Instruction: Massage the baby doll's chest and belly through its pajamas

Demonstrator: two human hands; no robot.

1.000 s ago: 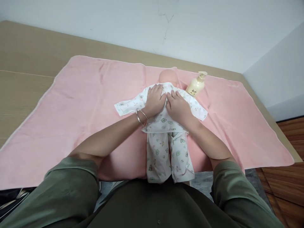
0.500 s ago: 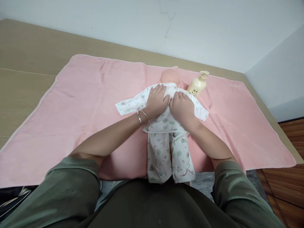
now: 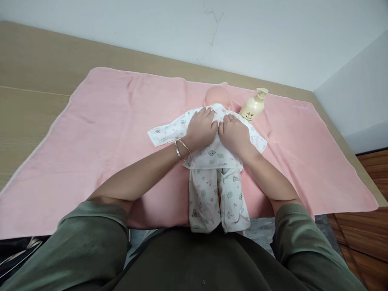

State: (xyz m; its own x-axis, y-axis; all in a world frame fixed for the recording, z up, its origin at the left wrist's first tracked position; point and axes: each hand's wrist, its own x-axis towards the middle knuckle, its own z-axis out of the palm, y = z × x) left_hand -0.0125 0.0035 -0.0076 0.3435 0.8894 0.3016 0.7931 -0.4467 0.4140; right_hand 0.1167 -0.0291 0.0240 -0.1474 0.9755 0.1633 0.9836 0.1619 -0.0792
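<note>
Doll lies on the blanket in my head view, trousers past the near edge, so my left hand and right hand, fingers bent close together on the shirt, any pinch hidden, could slide it off by dragging backward.

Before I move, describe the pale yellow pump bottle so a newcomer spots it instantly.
On the flat tan table lies a wide pink cloth blanket. Near its far edge, right of the head of the doll in white printed clothes, is the pale yellow pump bottle, the only thing there with a nozzle.
</note>
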